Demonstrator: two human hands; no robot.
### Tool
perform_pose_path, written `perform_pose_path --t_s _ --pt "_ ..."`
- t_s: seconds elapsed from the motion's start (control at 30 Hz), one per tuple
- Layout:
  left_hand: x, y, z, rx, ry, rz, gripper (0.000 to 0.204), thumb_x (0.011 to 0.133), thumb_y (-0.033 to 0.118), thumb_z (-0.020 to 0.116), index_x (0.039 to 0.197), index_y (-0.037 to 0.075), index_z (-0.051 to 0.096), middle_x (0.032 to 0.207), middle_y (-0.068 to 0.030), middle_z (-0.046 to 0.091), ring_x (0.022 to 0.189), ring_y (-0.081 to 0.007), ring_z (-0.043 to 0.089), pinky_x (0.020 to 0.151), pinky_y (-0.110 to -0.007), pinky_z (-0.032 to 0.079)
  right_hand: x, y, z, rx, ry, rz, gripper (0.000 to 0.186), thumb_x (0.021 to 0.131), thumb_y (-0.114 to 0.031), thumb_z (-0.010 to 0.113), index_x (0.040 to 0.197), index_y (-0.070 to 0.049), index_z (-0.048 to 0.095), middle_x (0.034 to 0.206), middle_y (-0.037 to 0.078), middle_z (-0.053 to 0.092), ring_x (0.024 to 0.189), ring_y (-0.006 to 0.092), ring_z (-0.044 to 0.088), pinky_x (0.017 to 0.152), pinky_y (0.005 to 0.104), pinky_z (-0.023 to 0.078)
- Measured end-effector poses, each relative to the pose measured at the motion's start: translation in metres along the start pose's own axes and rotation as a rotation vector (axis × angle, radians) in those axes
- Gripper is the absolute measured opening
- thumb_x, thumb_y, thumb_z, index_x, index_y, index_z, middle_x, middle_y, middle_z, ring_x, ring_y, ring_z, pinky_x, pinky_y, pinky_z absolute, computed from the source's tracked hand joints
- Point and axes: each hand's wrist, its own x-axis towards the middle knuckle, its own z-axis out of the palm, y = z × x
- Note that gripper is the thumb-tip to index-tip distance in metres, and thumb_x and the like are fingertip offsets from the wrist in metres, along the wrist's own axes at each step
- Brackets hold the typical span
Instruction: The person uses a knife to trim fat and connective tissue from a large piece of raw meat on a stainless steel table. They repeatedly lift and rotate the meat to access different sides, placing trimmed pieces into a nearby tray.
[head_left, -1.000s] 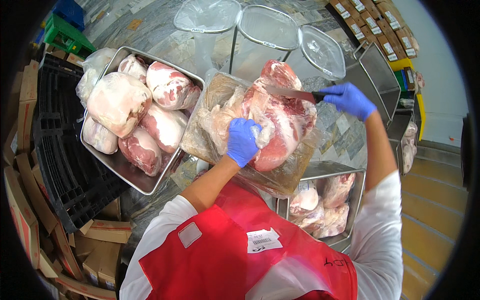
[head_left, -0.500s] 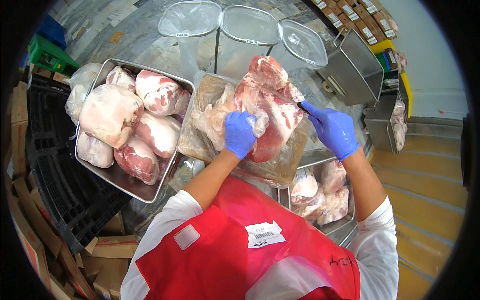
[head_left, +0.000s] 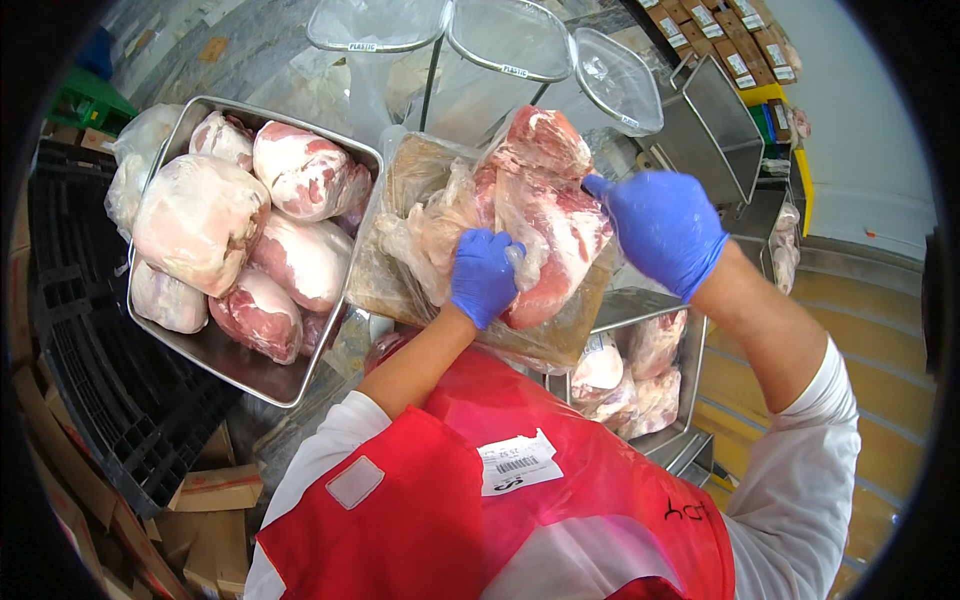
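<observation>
A large raw cut of meat (head_left: 565, 225) lies in front of me, partly wrapped in clear plastic. Beneath it is a brown, plastic-covered slab or box (head_left: 395, 275). My left hand (head_left: 483, 277), in a blue glove, is closed on the bunched plastic wrap (head_left: 437, 235) at the meat's left side. My right hand (head_left: 665, 232), also blue-gloved, is curled at the meat's right edge. A knife showed in that hand a moment ago; now its handle and blade are mostly hidden behind the fingers.
To the left stands a steel tub (head_left: 285, 395) of several large meat pieces. Another steel tub (head_left: 690, 390) with meat is at lower right. Plastic-lined bin frames (head_left: 510, 70) stand beyond. A black pallet (head_left: 110, 400) and cardboard (head_left: 215, 490) lie at left.
My right hand has shifted up and closer to the meat's far right edge, and the blade no longer shows. My left hand keeps its hold on the wrap. The view has shifted slightly.
</observation>
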Motion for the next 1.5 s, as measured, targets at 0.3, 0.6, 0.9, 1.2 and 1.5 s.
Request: perform_pose_path --t_s 0.3,0.6,0.9,1.2,1.5 --pt "-0.005 -0.004 -0.002 -0.045 0.010 0.023 0.009 0.077 0.020 0.063 0.084 0.015 0.063 0.082 -0.0064 0.052 0.080 -0.0287 0.054 0.075 -0.045 0.040 0.113 0.158 0.006 0.455 -0.444 -0.068 0.031 0.090 -0.023 0.069 0.121 -0.017 0.074 0.071 0.007 0.070 0.055 0.0178 0.061 0.056 0.0346 0.051" --pt "-0.003 0.001 0.001 -0.040 0.055 0.006 0.010 0.075 0.022 0.066 0.080 0.014 0.062 0.079 -0.0066 0.051 0.077 -0.0290 0.053 0.072 -0.045 0.040 0.154 0.246 0.102 0.926 -0.806 0.166 0.035 0.084 -0.043 0.079 0.084 -0.009 0.073 0.061 0.001 0.061 0.045 0.0090 0.047 0.041 0.0254 0.034" --pt "-0.004 0.004 0.001 0.054 0.129 -0.015 0.016 0.076 0.028 0.069 0.080 0.014 0.062 0.080 -0.0069 0.051 0.078 -0.0295 0.053 0.073 -0.045 0.039 0.024 0.183 0.173 1.106 -0.302 0.248 0.034 0.090 -0.036 0.075 0.099 -0.004 0.078 0.064 0.000 0.062 0.056 0.0085 0.052 0.053 0.0262 0.042" --pt "-0.011 -0.010 0.016 -0.240 0.302 -0.209 0.014 0.083 0.015 0.066 0.090 0.006 0.059 0.086 -0.0103 0.060 0.082 -0.0314 0.057 0.081 -0.043 0.044 -0.118 0.075 0.160 0.684 0.212 0.375 0.031 0.090 -0.028 0.072 0.121 -0.022 0.073 0.080 0.012 0.065 0.069 0.0298 0.063 0.067 0.0404 0.052" --pt "0.042 -0.081 -0.012 -0.641 0.009 -0.316 0.038 0.091 0.016 0.067 0.127 0.001 0.064 0.120 -0.0123 0.069 0.110 -0.0177 0.063 0.094 -0.034 0.051 -0.130 -0.012 0.179 0.645 0.407 0.474 0.038 0.089 -0.030 0.072 0.127 -0.029 0.068 0.084 0.013 0.062 0.074 0.0344 0.065 0.066 0.0439 0.053"
